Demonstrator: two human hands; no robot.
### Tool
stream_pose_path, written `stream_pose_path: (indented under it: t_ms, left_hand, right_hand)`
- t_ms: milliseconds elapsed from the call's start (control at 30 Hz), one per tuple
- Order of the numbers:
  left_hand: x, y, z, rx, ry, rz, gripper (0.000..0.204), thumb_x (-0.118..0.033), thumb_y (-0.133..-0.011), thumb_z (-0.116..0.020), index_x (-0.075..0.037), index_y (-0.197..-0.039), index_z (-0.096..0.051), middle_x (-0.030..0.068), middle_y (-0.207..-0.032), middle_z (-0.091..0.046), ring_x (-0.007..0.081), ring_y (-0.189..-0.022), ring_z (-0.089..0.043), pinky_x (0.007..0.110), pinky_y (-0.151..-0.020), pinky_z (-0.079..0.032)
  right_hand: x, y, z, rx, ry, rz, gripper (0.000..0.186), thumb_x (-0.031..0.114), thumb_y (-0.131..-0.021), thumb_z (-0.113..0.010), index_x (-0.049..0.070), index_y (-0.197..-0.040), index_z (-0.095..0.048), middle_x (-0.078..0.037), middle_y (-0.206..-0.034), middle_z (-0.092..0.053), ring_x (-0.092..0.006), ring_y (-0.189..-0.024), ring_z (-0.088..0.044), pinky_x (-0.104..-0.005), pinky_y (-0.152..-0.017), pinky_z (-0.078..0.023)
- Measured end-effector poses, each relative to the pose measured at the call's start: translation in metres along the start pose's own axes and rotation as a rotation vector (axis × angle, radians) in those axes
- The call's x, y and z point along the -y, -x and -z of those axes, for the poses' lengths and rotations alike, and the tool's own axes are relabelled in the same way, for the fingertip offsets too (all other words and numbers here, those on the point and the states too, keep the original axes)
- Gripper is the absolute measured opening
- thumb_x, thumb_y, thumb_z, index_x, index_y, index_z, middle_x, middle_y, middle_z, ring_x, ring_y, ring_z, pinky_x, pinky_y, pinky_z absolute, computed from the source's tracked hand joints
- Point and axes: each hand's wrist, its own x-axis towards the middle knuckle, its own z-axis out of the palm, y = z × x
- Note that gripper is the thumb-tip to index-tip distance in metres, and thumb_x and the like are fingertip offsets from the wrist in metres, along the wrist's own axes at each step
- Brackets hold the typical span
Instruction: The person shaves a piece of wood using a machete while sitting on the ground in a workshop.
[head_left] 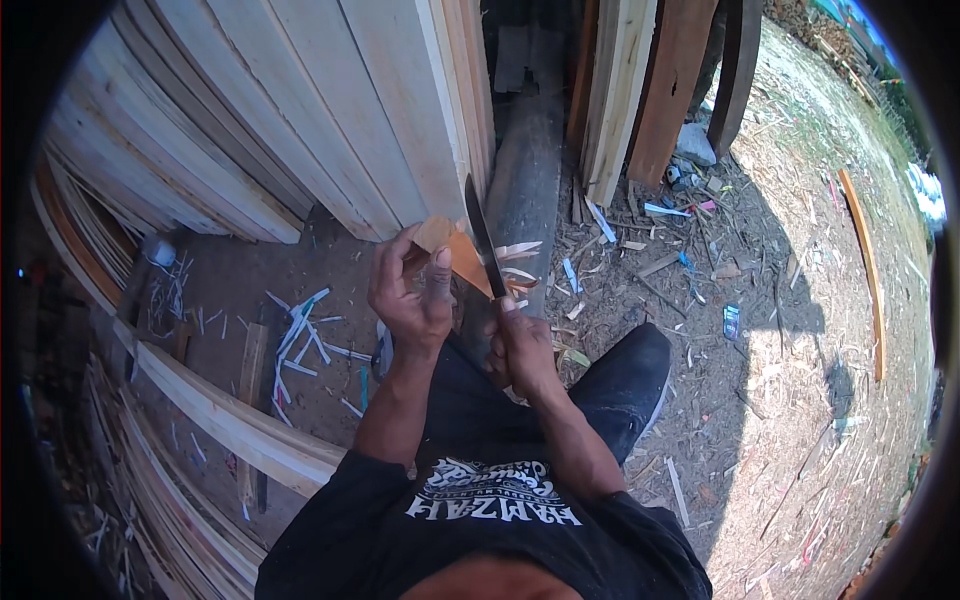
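My left hand (pixel 408 298) is closed round a small piece of wood (pixel 468 263), orange-brown on its wide face and paler at its rounded top. In my right hand (pixel 525 352) is a knife (pixel 482 232) with a long dark blade, its tip pointing up and away from me. The blade lies along the right side of the wood piece and seems to touch it. Pale curled shavings (pixel 520 250) stick out just right of the blade. The knife's handle is mostly hidden in my fingers.
Long planks (pixel 330 110) lean at the upper left, and more posts (pixel 618 100) stand right of centre. A grey log (pixel 525 165) runs away between them. A pale beam (pixel 230 410) crosses at the left. Wood strips (pixel 300 335) litter the ground; an orange-brown batten (pixel 868 270) lies far right.
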Motion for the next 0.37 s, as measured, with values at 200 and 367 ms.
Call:
stream_pose_path:
  t_ms: [200, 367]
  left_hand:
    - [0.005, 0.0, -0.002, 0.003, -0.019, -0.033, 0.038, -0.026, -0.087, -0.065, 0.006, -0.106, -0.06, 0.0099, -0.095, -0.056, 0.017, -0.084, -0.059, 0.029, -0.073, -0.048]
    - [-0.001, -0.003, 0.004, -0.006, -0.02, -0.022, 0.041, -0.028, -0.087, -0.064, 0.007, -0.108, -0.059, 0.0112, -0.098, -0.056, 0.0186, -0.085, -0.059, 0.031, -0.076, -0.048]
  right_hand:
    - [0.054, 0.025, -0.003, 0.212, -0.29, 1.263, 0.054, 0.05, -0.093, -0.047, -0.003, -0.087, -0.057, -0.003, -0.054, -0.048, -0.0124, -0.046, -0.045, -0.0262, -0.045, -0.037]
    - [-0.048, -0.04, 0.025, -0.143, 0.466, 0.305, 0.057, 0.056, -0.09, -0.049, 0.001, -0.08, -0.054, -0.001, -0.052, -0.045, -0.0134, -0.044, -0.046, -0.0288, -0.044, -0.04]
